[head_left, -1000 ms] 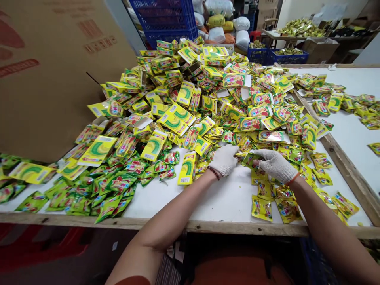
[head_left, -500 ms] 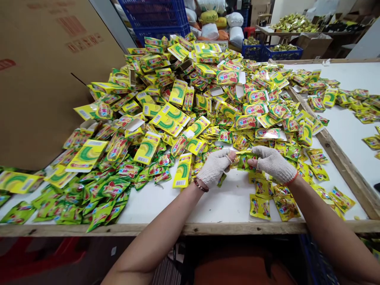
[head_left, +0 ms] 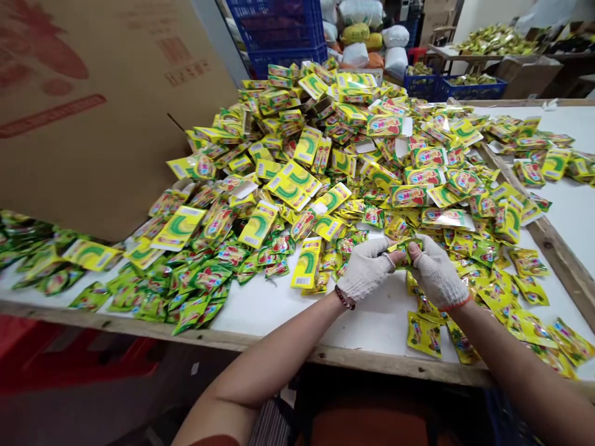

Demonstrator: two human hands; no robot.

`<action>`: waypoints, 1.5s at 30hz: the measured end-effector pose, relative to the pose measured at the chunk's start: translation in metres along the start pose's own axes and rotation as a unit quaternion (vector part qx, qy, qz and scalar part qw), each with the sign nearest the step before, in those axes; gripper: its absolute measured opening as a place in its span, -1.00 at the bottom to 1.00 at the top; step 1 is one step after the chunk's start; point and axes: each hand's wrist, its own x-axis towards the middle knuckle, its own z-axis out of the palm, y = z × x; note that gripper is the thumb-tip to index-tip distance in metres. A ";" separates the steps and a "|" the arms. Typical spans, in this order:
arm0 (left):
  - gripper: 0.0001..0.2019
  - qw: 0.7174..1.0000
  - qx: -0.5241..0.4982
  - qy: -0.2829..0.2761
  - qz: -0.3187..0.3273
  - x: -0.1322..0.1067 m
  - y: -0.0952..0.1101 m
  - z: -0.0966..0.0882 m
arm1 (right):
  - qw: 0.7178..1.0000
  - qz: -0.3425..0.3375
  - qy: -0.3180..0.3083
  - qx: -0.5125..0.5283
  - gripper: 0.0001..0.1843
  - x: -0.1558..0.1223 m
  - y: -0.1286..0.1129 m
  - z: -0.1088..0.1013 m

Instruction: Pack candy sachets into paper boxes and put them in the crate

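Note:
Over the white table top, my left hand (head_left: 367, 270) and my right hand (head_left: 437, 271) meet, both in pale knitted gloves with bare thumb tips. Between them they pinch a small green-and-yellow packet (head_left: 402, 253), partly covered by the fingers. Yellow packets (head_left: 424, 334) lie below and beside my right hand. Left of my left hand, a yellow box (head_left: 307, 263) with a green curved print lies on the table. Beyond both hands rises a heap of similar yellow-and-green boxes (head_left: 292, 184), mixed with small packets.
A big cardboard carton (head_left: 93, 118) stands at the left. Green packets (head_left: 195, 291) are piled near the front edge. A wooden strip (head_left: 558, 260) crosses the right side. Blue crates (head_left: 283, 31), stacked sacks (head_left: 356, 34) and another loaded table (head_left: 446, 52) are behind.
The view has swung left, so the scene sits further right. My hands have drawn closer together around the packet, and more of it is covered.

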 end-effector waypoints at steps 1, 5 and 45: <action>-0.71 1.000 0.022 0.006 0.006 0.000 0.001 0.000 | 1.000 0.001 0.020 -0.003 -0.54 0.000 -0.001 0.003; -0.73 0.997 0.070 -0.005 -0.010 0.002 0.003 -0.005 | 0.998 0.001 -0.003 0.061 -0.39 -0.002 -0.012 0.005; -0.59 0.824 0.556 0.100 0.038 -0.093 -0.024 -0.038 | 0.977 0.052 -0.198 0.051 -0.72 -0.018 -0.024 0.018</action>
